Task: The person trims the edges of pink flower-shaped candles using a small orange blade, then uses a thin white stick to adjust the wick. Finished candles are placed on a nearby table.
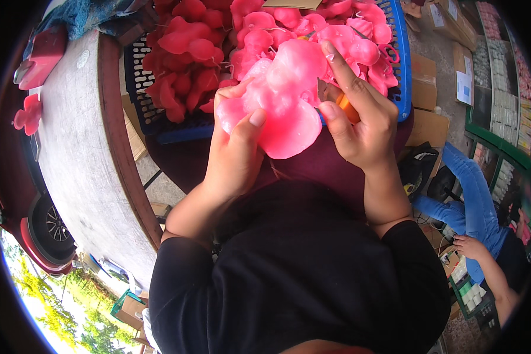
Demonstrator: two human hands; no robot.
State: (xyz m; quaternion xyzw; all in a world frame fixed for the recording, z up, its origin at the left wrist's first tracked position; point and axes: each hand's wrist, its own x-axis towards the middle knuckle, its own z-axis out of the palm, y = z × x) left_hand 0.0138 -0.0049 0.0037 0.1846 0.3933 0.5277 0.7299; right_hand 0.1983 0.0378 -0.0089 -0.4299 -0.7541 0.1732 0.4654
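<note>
In front of me, my left hand [236, 144] grips a bright pink, lumpy moulded wax candle [289, 127] with a rounded, petal-like lower edge. Its thumb presses on the near face. Just right of the candle, my right hand [363, 121] is closed around a knife [347, 107] with an orange handle. The short metal blade is against or close to the candle's right side; whether it touches I cannot tell. The right index finger points up along that side, with a small pink scrap on its tip. Behind both hands, a blue plastic basket [402, 56] is heaped with similar pink pieces [186, 44], some with pale strings.
A long pale tabletop [76, 118] with a brown edge stands at my left, with another pink piece [28, 115] at its far side. Cardboard boxes [423, 82] and stocked shelves [504, 106] are on the right. Another person in blue jeans [475, 189] is at the right.
</note>
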